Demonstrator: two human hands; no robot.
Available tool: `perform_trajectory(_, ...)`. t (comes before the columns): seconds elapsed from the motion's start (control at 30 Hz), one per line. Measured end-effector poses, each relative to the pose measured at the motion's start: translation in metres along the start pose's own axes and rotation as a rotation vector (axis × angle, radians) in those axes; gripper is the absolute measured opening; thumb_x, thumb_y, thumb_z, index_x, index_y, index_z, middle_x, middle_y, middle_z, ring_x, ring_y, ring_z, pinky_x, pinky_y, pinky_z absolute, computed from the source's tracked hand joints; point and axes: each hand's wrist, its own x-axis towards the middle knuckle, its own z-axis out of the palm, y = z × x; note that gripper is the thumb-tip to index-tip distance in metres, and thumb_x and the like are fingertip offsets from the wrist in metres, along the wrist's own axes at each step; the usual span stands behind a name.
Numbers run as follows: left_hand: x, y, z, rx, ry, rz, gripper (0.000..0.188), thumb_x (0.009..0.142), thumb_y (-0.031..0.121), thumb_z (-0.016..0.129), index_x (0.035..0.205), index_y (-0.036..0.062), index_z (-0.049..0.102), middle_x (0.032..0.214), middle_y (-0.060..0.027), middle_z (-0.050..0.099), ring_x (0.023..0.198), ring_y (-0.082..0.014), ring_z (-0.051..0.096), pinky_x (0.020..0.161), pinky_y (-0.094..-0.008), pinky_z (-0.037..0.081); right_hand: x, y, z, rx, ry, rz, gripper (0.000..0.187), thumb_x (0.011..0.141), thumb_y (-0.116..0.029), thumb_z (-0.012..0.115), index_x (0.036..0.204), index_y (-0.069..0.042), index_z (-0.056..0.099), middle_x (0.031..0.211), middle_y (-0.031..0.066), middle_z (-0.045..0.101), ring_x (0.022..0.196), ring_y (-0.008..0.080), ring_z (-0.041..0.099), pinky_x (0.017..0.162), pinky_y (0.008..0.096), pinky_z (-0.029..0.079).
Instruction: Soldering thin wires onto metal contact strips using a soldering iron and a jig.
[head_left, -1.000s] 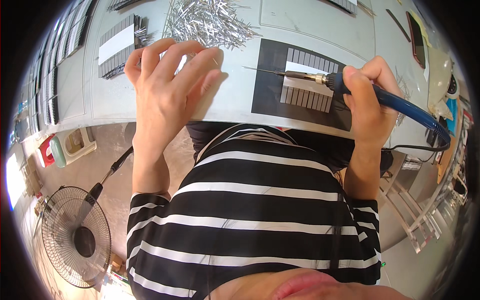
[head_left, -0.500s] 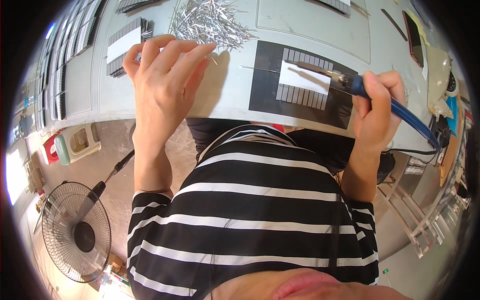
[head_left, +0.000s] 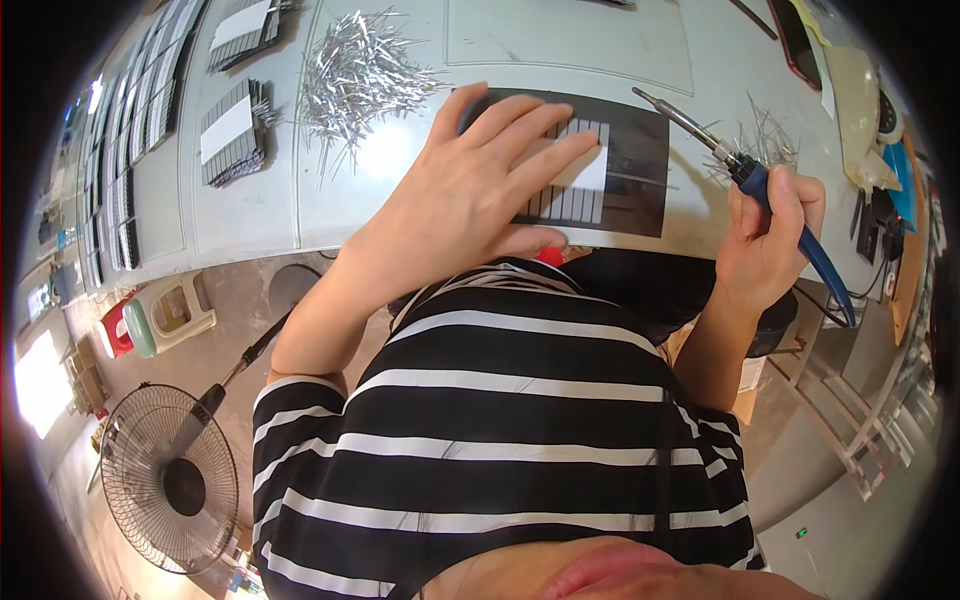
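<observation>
My left hand (head_left: 465, 185) is spread over a flat panel of grey strips with a white middle band (head_left: 580, 203), hiding its left part; whether the fingers press on it I cannot tell. Beneath the panel lies a dark rectangular mat (head_left: 640, 185) at the table's near edge. Gripped in my right hand (head_left: 765, 240) is a soldering iron (head_left: 752, 175) with a blue handle. Its bare metal tip points up and left, off the mat's right side and apart from the panel. A heap of thin silvery metal strips (head_left: 365, 85) sits left of the mat.
Two stacks of similar panels, one nearer (head_left: 232, 132) and one farther (head_left: 243, 32), stand on the left. Long panel rows (head_left: 140, 120) line the far left. Loose thin wires (head_left: 765, 135) lie behind the iron. A phone (head_left: 797, 45) rests back right. A fan (head_left: 170, 480) stands below left.
My left hand has moved right, from beside the silvery heap to over the panel. My right hand has drawn the soldering iron away from the panel, to the right of the mat.
</observation>
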Motion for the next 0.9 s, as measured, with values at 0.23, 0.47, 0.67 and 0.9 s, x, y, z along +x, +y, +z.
perform_trajectory(0.23,-0.005,0.014,-0.007,0.031,-0.089,-0.039,0.080,0.079,0.044,0.075,0.148,0.0150,0.047,0.146,-0.0107,0.050,0.132,-0.0302,0.048,0.115,-0.0522,0.024,0.001,0.004,-0.012,0.044,0.041,0.005,0.020,0.092,-0.006,0.062,0.079,-0.004,0.048,0.055,0.0006,0.039,0.046,0.0076,0.035,0.048,0.0239,0.029)
perform_trajectory(0.47,-0.008,0.024,-0.012,-0.013,-0.135,-0.072,0.087,0.070,0.022,0.085,0.148,0.0176,0.047,0.144,-0.0103,0.050,0.132,-0.0292,0.047,0.116,-0.0530,0.023,0.002,0.016,-0.024,-0.048,0.089,-0.131,0.019,0.092,-0.006,0.061,0.079,-0.004,0.048,0.056,0.0011,0.038,0.047,0.0072,0.034,0.047,0.0237,0.028)
perform_trajectory(0.67,0.008,0.012,-0.023,-0.087,-0.074,-0.052,0.094,0.061,0.017,0.088,0.147,0.0187,0.048,0.132,-0.0116,0.053,0.124,-0.0288,0.052,0.113,-0.0535,0.026,0.007,0.004,-0.023,0.106,0.169,-0.109,0.019,0.094,-0.007,0.058,0.081,-0.004,0.045,0.056,0.0011,0.035,0.046,0.0080,0.030,0.046,0.0244,0.025)
perform_trajectory(0.9,0.103,-0.058,-0.052,0.100,0.016,-0.030,0.089,0.071,0.024,0.086,0.149,0.0192,0.043,0.140,-0.0128,0.050,0.131,-0.0314,0.047,0.114,-0.0530,0.027,0.005,0.023,-0.027,0.087,0.183,-0.183,0.017,0.095,-0.004,0.054,0.083,-0.005,0.043,0.054,0.0006,0.035,0.045,0.0072,0.030,0.044,0.0248,0.022)
